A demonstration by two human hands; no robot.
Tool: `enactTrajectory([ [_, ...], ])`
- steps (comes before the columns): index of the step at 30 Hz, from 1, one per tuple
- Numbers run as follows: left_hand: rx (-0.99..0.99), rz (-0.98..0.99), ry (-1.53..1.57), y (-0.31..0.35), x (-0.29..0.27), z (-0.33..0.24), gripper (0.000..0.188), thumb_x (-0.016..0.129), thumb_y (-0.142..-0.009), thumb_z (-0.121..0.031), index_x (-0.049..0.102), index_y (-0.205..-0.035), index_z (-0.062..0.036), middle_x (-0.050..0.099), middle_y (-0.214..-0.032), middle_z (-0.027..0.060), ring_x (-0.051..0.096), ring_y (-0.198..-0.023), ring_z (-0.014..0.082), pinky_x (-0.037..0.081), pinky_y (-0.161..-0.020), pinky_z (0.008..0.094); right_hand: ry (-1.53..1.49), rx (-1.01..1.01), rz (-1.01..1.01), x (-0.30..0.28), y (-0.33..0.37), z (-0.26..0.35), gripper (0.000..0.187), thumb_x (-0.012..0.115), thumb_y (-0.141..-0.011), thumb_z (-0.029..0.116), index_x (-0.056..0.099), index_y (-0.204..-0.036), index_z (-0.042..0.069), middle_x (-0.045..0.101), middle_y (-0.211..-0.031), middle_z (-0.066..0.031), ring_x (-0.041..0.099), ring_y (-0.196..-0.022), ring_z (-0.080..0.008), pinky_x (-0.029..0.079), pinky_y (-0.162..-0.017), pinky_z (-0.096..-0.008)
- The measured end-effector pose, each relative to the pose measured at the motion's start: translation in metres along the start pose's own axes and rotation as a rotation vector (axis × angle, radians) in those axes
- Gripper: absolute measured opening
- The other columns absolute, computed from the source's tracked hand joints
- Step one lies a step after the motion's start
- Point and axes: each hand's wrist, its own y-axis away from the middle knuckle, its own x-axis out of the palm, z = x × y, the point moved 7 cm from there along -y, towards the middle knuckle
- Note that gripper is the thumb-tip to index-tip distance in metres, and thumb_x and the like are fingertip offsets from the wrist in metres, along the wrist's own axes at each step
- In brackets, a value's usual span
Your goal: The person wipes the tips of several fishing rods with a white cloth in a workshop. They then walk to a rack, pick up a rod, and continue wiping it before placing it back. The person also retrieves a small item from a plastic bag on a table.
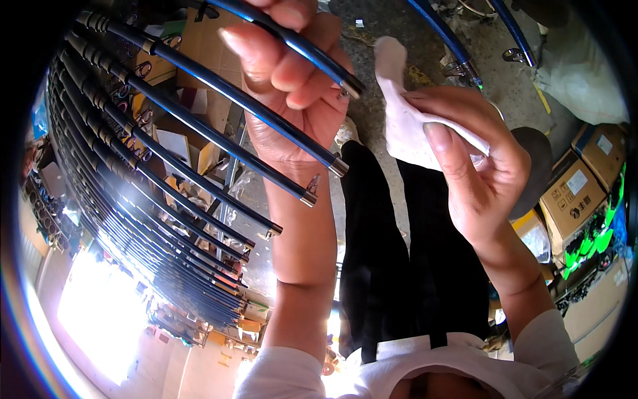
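Observation:
My left hand (292,80) is raised at the top centre, its fingers curled round a glossy blue-black fishing rod (307,48). The rod's metal-tipped lower end pokes out past my palm. To the right, my right hand (482,156) pinches a crumpled, pale pinkish-white cloth (405,126) between thumb and fingers. One end of the cloth sticks up and stands apart from the held rod. Beside my left wrist hangs a row of similar rods (246,103), tilted, with metal end caps and ring guides. The held rod's upper end runs out of view.
Two more blue rods (444,32) hang at the upper right. Cardboard boxes (568,199) are stacked at the right, near bright green strips (591,243). Further boxes and clutter lie behind the rod row. A bright window (103,312) glares at the lower left.

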Motion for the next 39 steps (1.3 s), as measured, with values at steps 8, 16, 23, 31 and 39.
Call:
enactTrajectory([
  [8,-0.076,-0.059,-0.171,0.011,0.009,0.017,0.026,0.071,-0.086,-0.021,0.060,-0.102,-0.0037,0.051,-0.085,0.0011,0.057,-0.055,0.0055,0.051,-0.054,0.0170,0.122,-0.313,0.024,0.001,-0.012,0.018,0.021,0.060,-0.088,-0.001,0.065,-0.108,-0.003,0.066,-0.104,-0.0176,0.064,-0.090,-0.0247,0.052,-0.078,-0.0320],
  [16,-0.118,0.050,-0.092,0.016,0.008,0.021,0.026,0.050,-0.099,-0.019,0.057,-0.119,-0.0038,0.060,-0.101,0.0102,0.055,-0.052,0.0047,0.048,-0.043,0.0166,-0.041,-0.085,0.056,0.009,-0.009,0.005,0.023,0.065,-0.083,-0.002,0.067,-0.106,-0.004,0.067,-0.104,-0.0191,0.066,-0.086,-0.0260,0.053,-0.075,-0.0316],
  [23,-0.100,0.101,-0.087,0.023,0.006,0.018,0.029,0.048,-0.100,-0.018,0.055,-0.125,-0.0046,0.061,-0.111,0.0133,0.056,-0.053,0.0050,0.046,-0.042,0.0155,0.175,-0.335,0.083,0.013,-0.006,0.027,0.027,0.067,-0.081,-0.002,0.067,-0.108,-0.003,0.066,-0.104,-0.0175,0.065,-0.085,-0.0238,0.052,-0.073,-0.0311],
  [31,-0.080,-0.085,-0.117,0.018,0.014,0.021,0.025,0.066,-0.089,-0.021,0.066,-0.107,-0.0028,0.061,-0.093,0.0042,0.057,-0.064,0.0086,0.047,-0.055,0.0178,-0.284,0.209,-0.023,-0.006,0.014,-0.027,0.020,0.058,-0.093,0.006,0.066,-0.107,-0.005,0.067,-0.107,-0.0173,0.064,-0.098,-0.0212,0.050,-0.086,-0.0326],
  [39,-0.049,-0.206,-0.289,0.002,-0.010,0.044,0.034,0.061,-0.092,-0.028,0.058,-0.121,-0.0095,0.056,-0.115,0.0023,0.051,-0.072,0.0046,0.047,-0.056,0.0156,-0.161,0.089,-0.110,-0.039,0.014,-0.020,0.020,0.053,-0.094,0.002,0.061,-0.111,-0.007,0.064,-0.110,-0.0207,0.062,-0.099,-0.0218,0.048,-0.090,-0.0336],
])
